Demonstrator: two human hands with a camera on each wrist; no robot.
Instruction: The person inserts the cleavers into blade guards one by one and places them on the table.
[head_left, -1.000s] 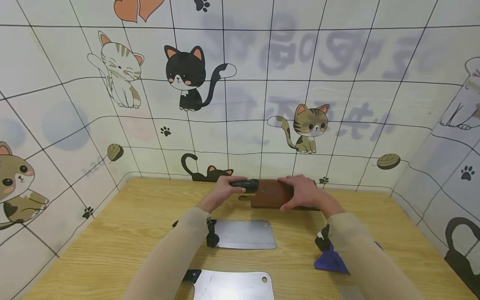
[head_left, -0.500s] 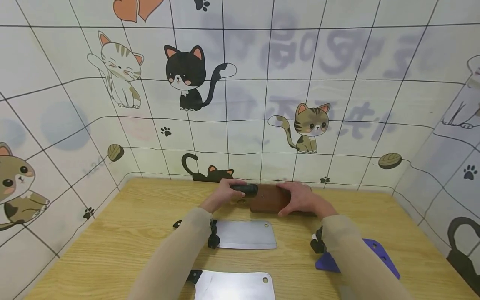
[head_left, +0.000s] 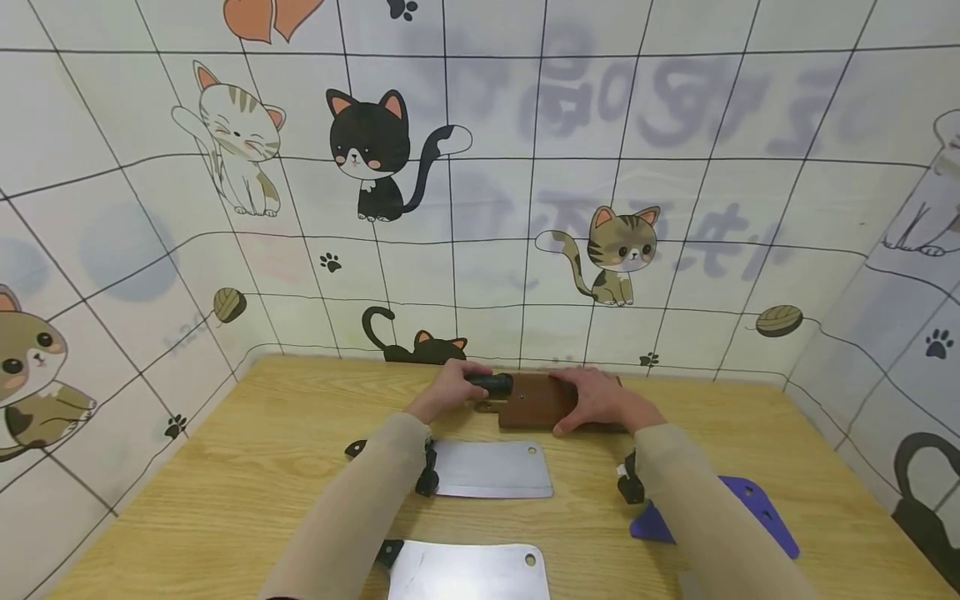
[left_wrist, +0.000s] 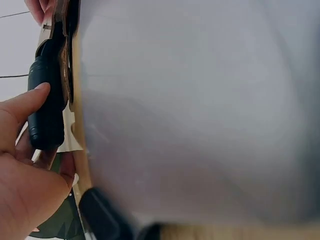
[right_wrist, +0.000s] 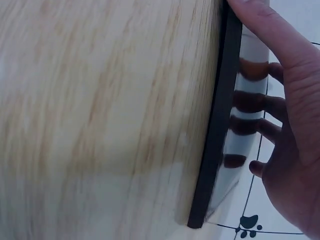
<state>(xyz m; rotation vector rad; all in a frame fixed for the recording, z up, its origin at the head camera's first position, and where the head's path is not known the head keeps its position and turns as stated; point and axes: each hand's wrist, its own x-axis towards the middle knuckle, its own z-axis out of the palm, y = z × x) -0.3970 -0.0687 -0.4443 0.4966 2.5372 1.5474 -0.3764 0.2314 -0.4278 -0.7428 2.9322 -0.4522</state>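
At the table's back edge lies a knife with a black handle (head_left: 491, 383), its blade end in a brown leather sheath (head_left: 534, 402). My left hand (head_left: 447, 387) holds the handle between thumb and fingers, as the left wrist view also shows. Across the sheath spreads my right hand (head_left: 600, 400), thumb at the near edge and fingers on the far side. In the right wrist view, a shiny metal surface (right_wrist: 240, 137) with finger reflections shows beside a black edge strip (right_wrist: 212, 130). How far the blade sits inside the sheath cannot be seen.
A cleaver (head_left: 495, 469) lies mid-table, partly under my left forearm. Closer in is a larger cleaver (head_left: 468, 575), cut off by the frame. A flat purple piece (head_left: 761, 508) with holes lies partly behind my right forearm. Cat-patterned wall covering (head_left: 495, 275) stands behind the table.
Both hands and the sheathed knife have come slightly down and nearer to me from the back wall. Their hold looks the same. The cleavers have stayed put.
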